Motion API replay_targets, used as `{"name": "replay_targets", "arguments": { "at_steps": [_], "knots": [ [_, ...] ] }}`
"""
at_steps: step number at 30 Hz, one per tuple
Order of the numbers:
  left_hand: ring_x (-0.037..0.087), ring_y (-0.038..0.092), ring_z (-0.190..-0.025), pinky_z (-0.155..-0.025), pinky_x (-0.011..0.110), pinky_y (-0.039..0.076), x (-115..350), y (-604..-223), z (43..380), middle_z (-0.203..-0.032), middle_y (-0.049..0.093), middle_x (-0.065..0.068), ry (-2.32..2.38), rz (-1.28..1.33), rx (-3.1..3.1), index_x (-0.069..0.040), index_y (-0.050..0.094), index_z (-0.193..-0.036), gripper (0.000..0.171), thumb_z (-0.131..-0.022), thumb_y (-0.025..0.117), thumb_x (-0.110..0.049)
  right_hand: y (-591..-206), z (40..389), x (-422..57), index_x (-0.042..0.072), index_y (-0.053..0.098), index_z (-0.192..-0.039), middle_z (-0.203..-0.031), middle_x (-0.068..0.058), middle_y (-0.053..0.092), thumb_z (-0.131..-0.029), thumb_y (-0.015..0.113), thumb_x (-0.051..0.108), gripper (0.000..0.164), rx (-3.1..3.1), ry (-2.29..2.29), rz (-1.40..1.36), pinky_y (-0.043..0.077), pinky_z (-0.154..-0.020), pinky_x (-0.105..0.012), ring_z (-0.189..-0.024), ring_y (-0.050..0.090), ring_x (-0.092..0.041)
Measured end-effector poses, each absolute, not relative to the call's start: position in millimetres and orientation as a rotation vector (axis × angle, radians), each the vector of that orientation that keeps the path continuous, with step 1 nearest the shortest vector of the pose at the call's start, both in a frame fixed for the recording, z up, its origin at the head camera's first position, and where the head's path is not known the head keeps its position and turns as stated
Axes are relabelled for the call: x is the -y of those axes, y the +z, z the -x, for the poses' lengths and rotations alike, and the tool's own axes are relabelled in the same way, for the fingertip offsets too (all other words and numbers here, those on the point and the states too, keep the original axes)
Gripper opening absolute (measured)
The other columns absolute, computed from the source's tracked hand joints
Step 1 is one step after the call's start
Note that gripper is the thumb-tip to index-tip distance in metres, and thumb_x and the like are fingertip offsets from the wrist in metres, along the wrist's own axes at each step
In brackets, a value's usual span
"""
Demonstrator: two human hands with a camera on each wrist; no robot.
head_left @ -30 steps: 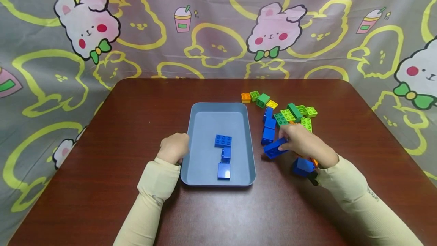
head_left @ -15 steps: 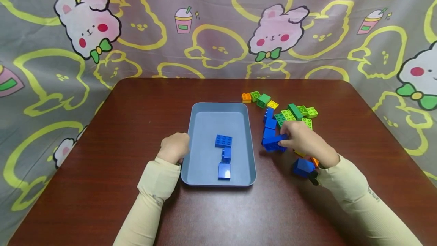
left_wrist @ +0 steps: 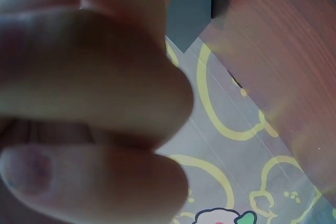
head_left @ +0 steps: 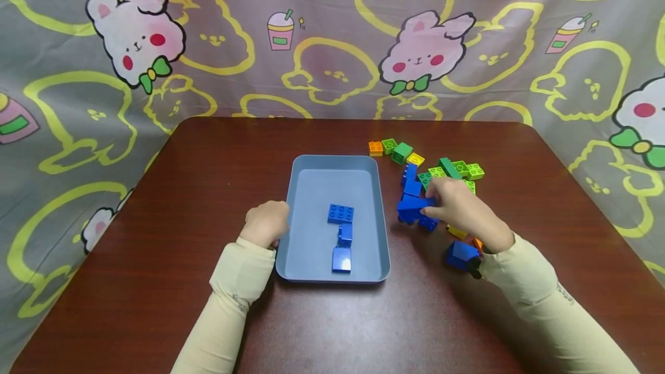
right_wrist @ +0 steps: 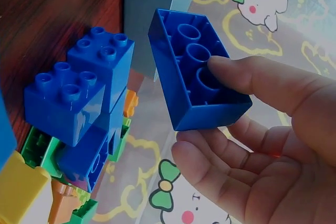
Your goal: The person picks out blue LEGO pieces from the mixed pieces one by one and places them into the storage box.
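Observation:
My right hand [head_left: 459,212] pinches a blue building brick [right_wrist: 205,114] between thumb and fingers, its hollow underside with round tubes showing in the right wrist view. It holds the brick above other blue bricks [head_left: 412,187] lying right of the tray. One four-stud blue brick [right_wrist: 65,100] is close by in the right wrist view. My left hand [head_left: 266,223] has its fingers curled beside the left wall of the grey-blue tray [head_left: 332,161]; no object shows in it. Inside the tray lie a six-stud blue brick [head_left: 340,213], a small blue brick [head_left: 345,235] and a square-looking blue brick [head_left: 341,260].
Green, yellow and orange bricks spread behind and beside the right hand, among them a dark green brick [head_left: 402,153] and an orange brick [head_left: 375,148]. Near the right wrist lies another blue brick [head_left: 461,254]. A patterned cloth [head_left: 332,39] hangs behind the brown table [head_left: 223,189].
My right hand has lifted the blue brick and shifted it slightly away from me, turning it over the other blue bricks. The left hand and the bricks in the tray have stayed put.

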State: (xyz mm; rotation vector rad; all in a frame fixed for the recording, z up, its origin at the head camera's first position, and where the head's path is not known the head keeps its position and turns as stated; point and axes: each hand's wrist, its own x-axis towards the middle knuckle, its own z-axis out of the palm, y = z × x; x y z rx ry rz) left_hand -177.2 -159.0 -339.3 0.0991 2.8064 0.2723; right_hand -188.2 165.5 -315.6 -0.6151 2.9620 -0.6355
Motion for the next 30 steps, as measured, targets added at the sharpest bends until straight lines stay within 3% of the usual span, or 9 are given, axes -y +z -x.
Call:
{"name": "replay_targets", "arguments": {
  "at_steps": [5, 30],
  "knots": [
    [0.016, 0.053, -0.041, -0.050, 0.039, 0.043, 158, -339, 177, -0.044, 0.052, 0.005, 0.247, -0.103, -2.807, -0.006, 0.057, -0.068, 0.025, -0.088, 0.043, -0.003, -315, 189, -163, -0.005, 0.055, -0.085, -0.067, -0.006, 0.052, -0.072, 0.073, 0.007, 0.025, -3.017, -0.631, 0.663, 0.044, -0.054, -0.031, -0.059, 0.046, -0.018],
    [0.017, 0.053, -0.041, -0.051, 0.039, 0.043, 159, -340, 177, -0.046, 0.053, 0.006, 0.250, -0.101, -2.815, -0.005, 0.059, -0.071, 0.023, -0.088, 0.043, -0.003, -314, 192, -145, -0.005, 0.054, -0.082, -0.073, -0.012, 0.051, -0.071, 0.074, 0.005, 0.024, -3.147, -0.679, 0.742, 0.042, -0.055, -0.032, -0.063, 0.046, -0.022]
  ]
}}
